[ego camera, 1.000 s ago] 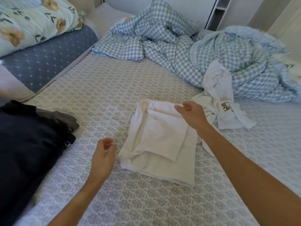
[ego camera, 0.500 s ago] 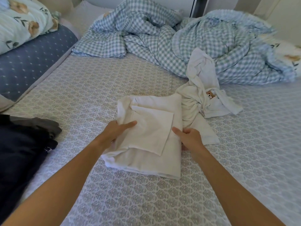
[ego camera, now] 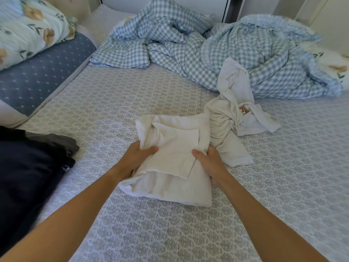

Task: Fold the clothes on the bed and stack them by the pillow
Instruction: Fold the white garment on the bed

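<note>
Head view: folded cream garment (ego camera: pixel 175 159) gripped between left hand (ego camera: pixel 137 157) and right hand (ego camera: pixel 209 161).

A rumpled checked duvet (ego camera: pixel 217 53) lies across the far part of the patterned sheet (ego camera: pixel 170 233), with a white cabinet (ego camera: pixel 170 4) behind it

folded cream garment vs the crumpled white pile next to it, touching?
Touching. The head view shows the folded cream garment's right edge lying against and partly over the crumpled white pile, with no bedsheet visible between them near the right hand.
</note>
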